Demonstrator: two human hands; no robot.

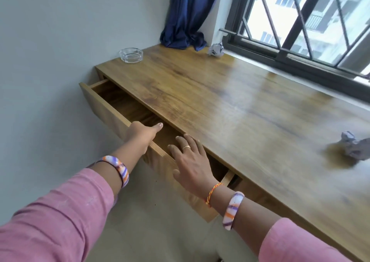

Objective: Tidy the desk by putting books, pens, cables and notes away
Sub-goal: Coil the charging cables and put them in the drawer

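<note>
Our left hand point(141, 135) grips the front panel of the open drawer point(112, 109), thumb over its top edge. Our right hand point(190, 161) hovers flat above it, fingers straight. One crumpled note point(216, 49) lies at the desk's point(220, 101) back edge, another point(354, 148) near its right edge.

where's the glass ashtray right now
In the head view the glass ashtray sits on the far left corner of the desk, against the wall, left of the blue curtain.

The surface point(230, 101) shows brown woodgrain; the curtain point(186, 15) is navy; sleeves point(60, 217) pink; bangles point(233, 209) white with orange-purple stripes.
</note>
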